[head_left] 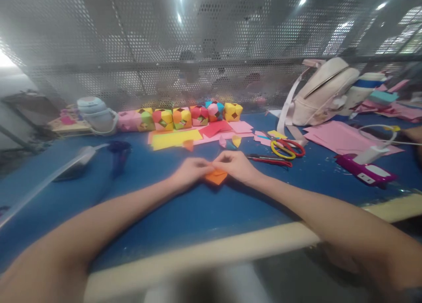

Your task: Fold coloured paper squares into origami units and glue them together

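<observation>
An orange folded paper piece [216, 177] lies on the blue table [184, 211] in the middle of the view. My left hand [191, 171] pinches its left edge with closed fingers. My right hand [234, 164] presses and pinches its right side, fingers curled together. The two hands meet over the paper. Both forearms stretch in from the bottom corners.
A row of colourful paper cubes [184, 117] stands at the back. Yellow, red and pink paper sheets [194, 136] lie before them. Scissors [285, 148] rest right of my hands. A white backpack [321, 94], pink sheets [343, 138], a magenta device [365, 171] sit right; a pale-blue bottle [95, 114] left.
</observation>
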`<action>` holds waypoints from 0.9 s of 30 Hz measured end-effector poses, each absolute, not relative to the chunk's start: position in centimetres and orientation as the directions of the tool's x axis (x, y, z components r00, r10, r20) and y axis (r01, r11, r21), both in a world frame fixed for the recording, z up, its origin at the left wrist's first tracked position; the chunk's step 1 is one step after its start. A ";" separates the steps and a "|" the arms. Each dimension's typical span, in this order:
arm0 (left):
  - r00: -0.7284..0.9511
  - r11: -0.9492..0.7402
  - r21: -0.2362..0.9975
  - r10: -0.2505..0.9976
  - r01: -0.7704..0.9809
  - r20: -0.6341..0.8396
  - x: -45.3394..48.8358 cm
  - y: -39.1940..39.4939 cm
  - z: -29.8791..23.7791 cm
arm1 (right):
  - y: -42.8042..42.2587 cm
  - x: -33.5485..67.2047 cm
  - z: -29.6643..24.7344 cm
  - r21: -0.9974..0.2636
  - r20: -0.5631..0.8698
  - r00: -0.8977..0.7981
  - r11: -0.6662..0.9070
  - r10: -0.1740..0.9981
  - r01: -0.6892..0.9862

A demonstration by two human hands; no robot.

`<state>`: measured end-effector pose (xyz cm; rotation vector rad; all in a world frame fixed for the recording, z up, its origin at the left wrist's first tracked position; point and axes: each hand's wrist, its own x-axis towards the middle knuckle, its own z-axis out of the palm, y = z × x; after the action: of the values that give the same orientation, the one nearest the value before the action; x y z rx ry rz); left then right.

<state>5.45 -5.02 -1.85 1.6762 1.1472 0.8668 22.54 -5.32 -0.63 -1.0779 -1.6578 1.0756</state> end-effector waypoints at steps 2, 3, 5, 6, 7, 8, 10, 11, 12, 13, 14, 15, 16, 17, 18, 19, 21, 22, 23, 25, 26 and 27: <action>0.322 -0.173 0.933 0.944 0.314 0.067 5.5 -4.9 -2.0 | -5.3 22.6 -0.7 -0.929 0.228 -0.267 0.291 0.936 0.227; 0.310 -0.185 0.930 0.947 0.317 0.083 5.5 -4.8 -2.0 | -5.2 22.7 -0.8 -0.922 0.236 -0.273 0.304 0.933 0.242; 0.265 -0.213 0.921 0.956 0.327 0.127 5.5 -4.8 -2.0 | -5.2 22.9 -0.7 -0.903 0.225 -0.296 0.313 0.928 0.295; 0.235 -0.223 0.916 0.961 0.333 0.149 5.5 -4.8 -2.0 | -5.1 23.0 -0.6 -0.886 0.214 -0.316 0.320 0.924 0.335; 0.205 -0.229 0.913 0.965 0.338 0.166 5.5 -4.8 -2.0 | -5.1 23.1 -0.5 -0.863 0.206 -0.335 0.332 0.919 0.380; 0.179 -0.230 0.911 0.968 0.343 0.177 5.5 -4.8 -2.0 | -5.1 23.2 -0.5 -0.834 0.207 -0.351 0.352 0.913 0.425; 0.147 -0.225 0.908 0.972 0.353 0.184 5.5 -4.8 -2.0 | -5.2 23.3 -0.5 -0.756 0.255 -0.366 0.420 0.895 0.502; 0.140 -0.222 0.907 0.973 0.358 0.183 5.5 -4.8 -2.1 | -5.2 23.3 -0.5 -0.712 0.297 -0.368 0.461 0.881 0.529; 0.137 -0.222 0.905 0.973 0.362 0.183 5.6 -4.8 -2.1 | -5.2 23.3 -0.5 -0.670 0.337 -0.372 0.498 0.865 0.551; 0.135 -0.223 0.903 0.973 0.367 0.185 5.6 -4.8 -2.1 | -5.3 23.3 -0.4 -0.633 0.369 -0.379 0.528 0.849 0.566; 0.133 -0.227 0.900 0.973 0.371 0.191 5.6 -4.8 -2.1 | -5.3 23.3 -0.4 -0.607 0.386 -0.388 0.547 0.837 0.576; 0.133 -0.236 0.896 0.971 0.377 0.200 5.6 -4.8 -2.2 | -5.3 23.2 -0.3 -0.598 0.387 -0.395 0.553 0.833 0.580; 0.136 -0.249 0.889 0.968 0.383 0.213 5.6 -4.8 -2.2 | -5.3 23.2 -0.3 -0.604 0.374 -0.399 0.546 0.837 0.580; 0.143 -0.266 0.882 0.963 0.389 0.228 5.7 -4.9 -2.2 | -5.2 23.2 -0.2 -0.618 0.355 -0.400 0.533 0.845 0.578; 0.150 -0.283 0.874 0.959 0.396 0.243 5.7 -5.0 -2.2 | -5.2 23.2 -0.3 -0.632 0.336 -0.399 0.519 0.853 0.576; 0.159 -0.299 0.865 0.954 0.403 0.256 5.8 -5.1 -2.2 | -5.1 23.2 -0.3 -0.641 0.324 -0.398 0.508 0.858 0.575; 0.176 -0.322 0.851 0.946 0.416 0.272 6.0 -5.3 -2.1 | -4.9 23.2 -0.7 -0.643 0.320 -0.401 0.508 0.858 0.574; 0.184 -0.328 0.844 0.944 0.424 0.274 6.1 -5.3 -2.1 | -4.9 23.1 -0.9 -0.636 0.328 -0.406 0.517 0.853 0.573; 0.195 -0.331 0.837 0.943 0.436 0.271 6.2 -5.4 -2.0 | -4.8 23.1 -1.2 -0.626 0.339 -0.414 0.531 0.845 0.571; 0.210 -0.328 0.823 0.943 0.463 0.257 6.3 -5.4 -1.9 | -4.7 23.2 -1.5 -0.592 0.377 -0.436 0.575 0.817 0.565; 0.212 -0.319 0.821 0.946 0.474 0.246 6.4 -5.4 -1.9 | -4.7 23.2 -1.6 -0.570 0.410 -0.447 0.606 0.795 0.555; 0.206 -0.305 0.822 0.950 0.480 0.233 6.4 -5.4 -1.9 | -4.7 23.3 -1.5 -0.550 0.454 -0.449 0.639 0.769 0.538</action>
<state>6.39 -5.36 -1.88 1.8834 1.3268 1.0064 23.32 -4.74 -1.54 -1.0138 -2.1636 0.4284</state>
